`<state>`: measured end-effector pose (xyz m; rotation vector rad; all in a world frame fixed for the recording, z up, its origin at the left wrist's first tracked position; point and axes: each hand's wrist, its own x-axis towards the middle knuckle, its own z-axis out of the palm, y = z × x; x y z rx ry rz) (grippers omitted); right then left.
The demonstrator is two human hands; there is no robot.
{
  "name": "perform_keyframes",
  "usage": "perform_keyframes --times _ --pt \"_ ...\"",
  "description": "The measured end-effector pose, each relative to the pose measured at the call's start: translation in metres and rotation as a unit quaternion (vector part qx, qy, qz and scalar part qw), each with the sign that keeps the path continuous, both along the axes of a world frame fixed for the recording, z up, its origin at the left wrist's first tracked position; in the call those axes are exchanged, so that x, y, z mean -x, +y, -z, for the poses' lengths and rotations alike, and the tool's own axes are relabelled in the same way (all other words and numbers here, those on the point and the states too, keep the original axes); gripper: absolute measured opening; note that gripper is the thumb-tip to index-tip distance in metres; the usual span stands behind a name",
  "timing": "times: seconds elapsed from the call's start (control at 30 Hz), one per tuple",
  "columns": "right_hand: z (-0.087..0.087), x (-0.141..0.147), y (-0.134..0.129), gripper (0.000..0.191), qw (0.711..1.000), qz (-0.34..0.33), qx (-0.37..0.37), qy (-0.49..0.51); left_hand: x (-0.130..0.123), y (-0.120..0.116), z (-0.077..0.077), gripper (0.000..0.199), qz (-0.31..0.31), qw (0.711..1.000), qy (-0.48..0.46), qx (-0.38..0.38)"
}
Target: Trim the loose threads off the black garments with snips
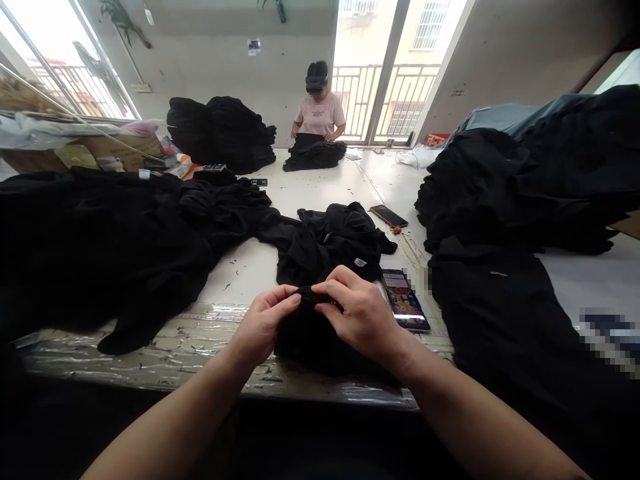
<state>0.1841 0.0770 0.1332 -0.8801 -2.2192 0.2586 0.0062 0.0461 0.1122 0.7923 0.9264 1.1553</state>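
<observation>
A black garment [320, 250] lies bunched in front of me on the table, its lower part spread to the front edge. My left hand [267, 320] pinches a fold of the black cloth between thumb and index finger. Close beside it, my right hand [357, 310] grips the same fold, thumb below and fingers above. A small white label [360, 263] shows on the garment beyond my hands. Whatever detail lies between my fingertips is too dark and small to tell. Just right of my right hand lies a phone with a lit screen [407, 303].
Black garments [100, 240] are heaped on the left and a tall black stack [505, 180] stands on the right. A second phone [389, 216] lies farther back on the white table [295, 190]. Across it, a person [320, 110] handles black cloth [313, 153] beside another pile [225, 133].
</observation>
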Motion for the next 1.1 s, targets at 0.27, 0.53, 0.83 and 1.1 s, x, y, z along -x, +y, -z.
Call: perform_keyframes --times 0.27,0.53,0.83,1.1 --pt "-0.001 -0.002 -0.003 0.02 0.998 -0.007 0.056 0.0 0.004 -0.005 0.005 0.022 -0.002 0.998 0.052 -0.027" --pt "-0.003 -0.001 -0.008 0.013 0.997 -0.017 0.065 0.033 0.004 -0.009 0.006 0.023 -0.009 0.993 0.107 -0.041" --pt "0.013 -0.064 0.025 0.032 0.948 0.097 0.205 0.223 0.03 -0.008 -0.002 0.023 -0.105 0.941 0.304 -0.109" --pt "0.054 -0.085 0.02 0.009 0.939 0.109 0.249 -0.211 0.07 0.003 -0.031 0.021 -0.194 0.784 0.564 -0.173"
